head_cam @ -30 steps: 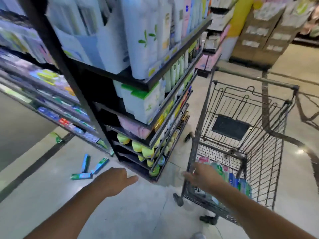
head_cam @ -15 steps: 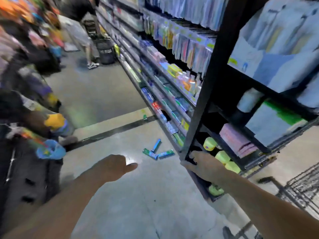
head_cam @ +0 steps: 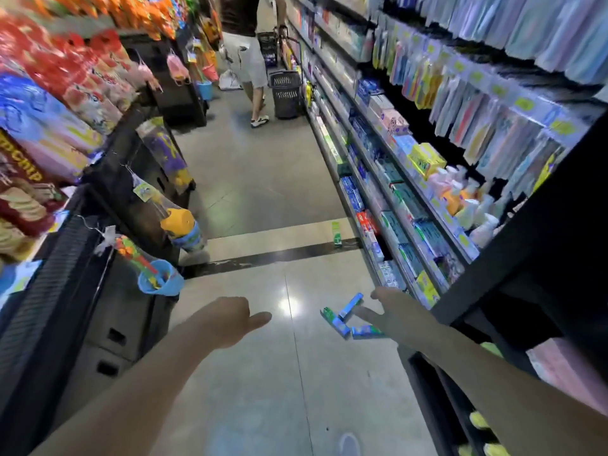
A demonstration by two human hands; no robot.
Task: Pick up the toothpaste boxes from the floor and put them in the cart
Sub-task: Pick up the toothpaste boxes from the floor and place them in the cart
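Three toothpaste boxes [head_cam: 348,319] are seen lying in a loose cluster on the floor [head_cam: 263,373], close beside the base of the right-hand shelving [head_cam: 394,225]. One further green box [head_cam: 336,234], possibly also toothpaste, is noted standing farther up the aisle, near the dark floor strip. No box is held. The right hand [head_cam: 391,311] is extended toward the cluster with fingers relaxed and spread, empty, and not judged to be in contact with any box. The left hand [head_cam: 230,320] is held out over bare floor, fingers loosely curled and thumb extended, gripping nothing. No cart is visible in the head view, so its contents cannot be assessed. The pickup is judged not yet begun for these boxes; grasping, carrying and placing in the cart all remain outstanding.
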